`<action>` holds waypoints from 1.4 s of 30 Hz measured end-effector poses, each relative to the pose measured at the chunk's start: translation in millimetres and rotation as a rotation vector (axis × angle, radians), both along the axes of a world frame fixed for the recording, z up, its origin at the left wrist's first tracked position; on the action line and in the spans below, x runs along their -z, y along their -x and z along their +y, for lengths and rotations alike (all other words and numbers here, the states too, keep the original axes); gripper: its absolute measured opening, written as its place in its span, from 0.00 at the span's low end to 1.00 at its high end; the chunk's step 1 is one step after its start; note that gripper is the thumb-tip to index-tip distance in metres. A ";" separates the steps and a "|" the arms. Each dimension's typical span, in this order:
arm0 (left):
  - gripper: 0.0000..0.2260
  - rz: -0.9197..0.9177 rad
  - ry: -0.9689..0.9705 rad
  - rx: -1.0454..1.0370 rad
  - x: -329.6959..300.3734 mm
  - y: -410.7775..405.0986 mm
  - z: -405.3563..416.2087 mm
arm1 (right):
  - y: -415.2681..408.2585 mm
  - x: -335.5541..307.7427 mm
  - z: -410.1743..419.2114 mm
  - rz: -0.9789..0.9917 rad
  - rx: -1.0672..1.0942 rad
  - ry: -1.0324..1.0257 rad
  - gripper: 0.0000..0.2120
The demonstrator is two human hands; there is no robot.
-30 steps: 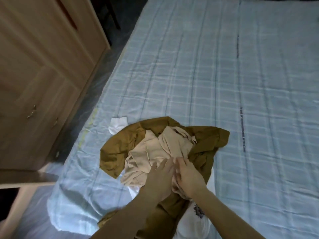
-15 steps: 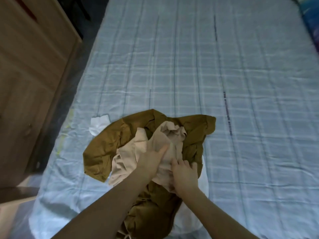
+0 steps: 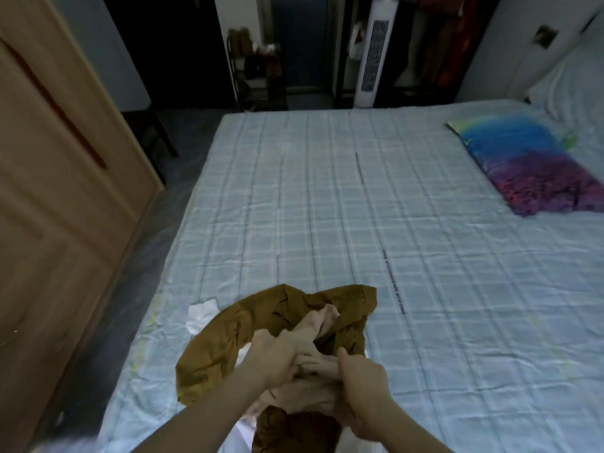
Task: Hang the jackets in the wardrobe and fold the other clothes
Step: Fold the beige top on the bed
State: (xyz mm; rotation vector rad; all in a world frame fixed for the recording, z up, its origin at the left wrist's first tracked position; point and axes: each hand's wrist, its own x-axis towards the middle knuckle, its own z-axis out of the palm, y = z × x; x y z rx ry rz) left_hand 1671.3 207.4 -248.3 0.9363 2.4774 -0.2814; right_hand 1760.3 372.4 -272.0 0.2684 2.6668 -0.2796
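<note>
Clothes lie in a heap at about 6 o'clock on the bed (image 3: 327, 207), near its lower edge: a mustard-brown garment (image 3: 222, 348) spread underneath, a pale beige garment (image 3: 318, 322) bunched on top of it, and a bit of white cloth (image 3: 202, 313) peeking out at the heap's 10 o'clock side. Both hands are on the beige garment — the left hand (image 3: 277, 358) has its fingers curled into the fabric and grips a bunched fold, and the right hand (image 3: 362, 384), just beside it at 3 o'clock, pinches the same piece with thumb raised and fingers curled under. The two hands touch or nearly touch over the cloth. A wooden wardrobe (image 3: 58, 191) stands at 9 o'clock, doors closed. On the checked sheet at 2 o'clock lies a blue-and-purple pillow (image 3: 529, 168) — well apart from the heap. A white tower fan (image 3: 372, 50) stands at 12 o'clock beyond the bed.
</note>
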 end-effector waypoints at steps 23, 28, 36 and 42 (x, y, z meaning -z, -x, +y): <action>0.12 0.002 -0.478 0.196 -214.1 40.2 121.4 | 13.1 -229.3 168.4 0.562 -0.156 -0.317 0.05; 0.09 0.328 -0.427 0.188 -231.8 37.3 184.0 | -4.3 -253.1 232.4 0.497 -0.139 -0.147 0.05; 0.17 0.394 -0.890 -0.522 -226.6 14.6 303.8 | -3.1 -293.8 292.9 0.452 0.069 0.407 0.10; 0.15 -0.417 -1.588 -0.968 -179.0 -60.7 336.6 | 4.2 -299.3 320.1 0.520 0.382 0.848 0.09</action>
